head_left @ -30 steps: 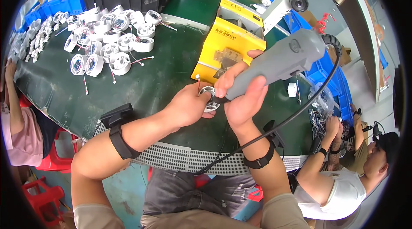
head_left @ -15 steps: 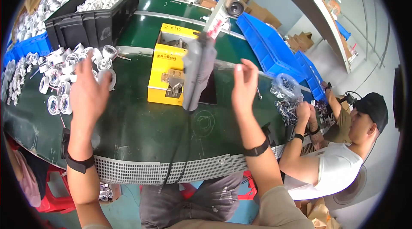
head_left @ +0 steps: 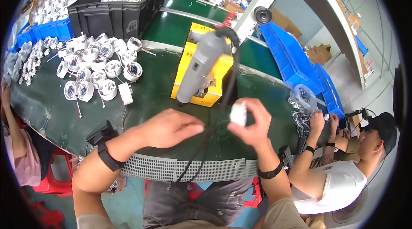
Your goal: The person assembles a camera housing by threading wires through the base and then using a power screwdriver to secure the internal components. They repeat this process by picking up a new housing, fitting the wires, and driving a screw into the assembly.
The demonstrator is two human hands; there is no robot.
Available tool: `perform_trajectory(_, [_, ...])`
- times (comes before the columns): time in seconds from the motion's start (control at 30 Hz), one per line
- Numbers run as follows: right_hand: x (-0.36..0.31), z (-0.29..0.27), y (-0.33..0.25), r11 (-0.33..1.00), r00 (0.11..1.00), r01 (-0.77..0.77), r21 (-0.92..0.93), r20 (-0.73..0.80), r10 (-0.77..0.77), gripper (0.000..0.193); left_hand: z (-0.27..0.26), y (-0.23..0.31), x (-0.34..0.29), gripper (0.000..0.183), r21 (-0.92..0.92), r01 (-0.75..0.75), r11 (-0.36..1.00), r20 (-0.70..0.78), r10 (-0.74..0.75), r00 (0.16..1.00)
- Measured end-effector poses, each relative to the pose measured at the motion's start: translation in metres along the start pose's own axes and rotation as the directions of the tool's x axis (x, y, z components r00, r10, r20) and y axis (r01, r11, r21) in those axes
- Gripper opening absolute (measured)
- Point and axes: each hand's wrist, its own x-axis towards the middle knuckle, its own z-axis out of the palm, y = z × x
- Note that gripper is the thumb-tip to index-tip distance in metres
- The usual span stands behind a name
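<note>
A small white round housing [head_left: 238,114] is pinched between the thumb and fingers of my right hand [head_left: 255,122], above the green table near its front edge. My left hand [head_left: 174,129] reaches across from the left with its fingers stretched out, apart from the housing. Nothing shows in it. Just beyond both hands, a grey electric screwdriver [head_left: 201,63] hangs tilted in front of a yellow screw-feeder box [head_left: 182,72] and hides part of it. A pile of white round housings with wires [head_left: 98,63] lies to the left, and a white rectangular piece [head_left: 125,93] sits at its near edge.
A black bin [head_left: 96,18] of white parts stands at the back left, next to a blue crate [head_left: 51,33]. Blue trays [head_left: 287,59] lie at the right. A co-worker [head_left: 334,164] handles parts on the right side. The screwdriver cable [head_left: 198,156] crosses the perforated front edge strip [head_left: 150,168].
My left hand has moved from the pile to the middle of the table. My right hand has come lower and nearer, now visibly gripping a white housing. The view has shifted and the screwdriver tilts more.
</note>
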Motion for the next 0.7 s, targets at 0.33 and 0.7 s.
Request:
perform_trajectory(0.33, [0.011, 0.04, -0.033, 0.893, 0.972, -0.143, 0.427, 0.23, 0.046, 0.066, 0.001, -0.002, 0.001, 0.04, -0.665, 0.002, 0.747, 0.035, 0.029, 0.999])
perform_trajectory(0.7, [0.002, 0.04, -0.027, 0.403, 0.764, -0.64, 0.654, 0.491, 0.418, 0.015, -0.002, 0.001, 0.004, 0.058, -0.697, 0.055, 0.715, -0.06, -0.136, 0.989])
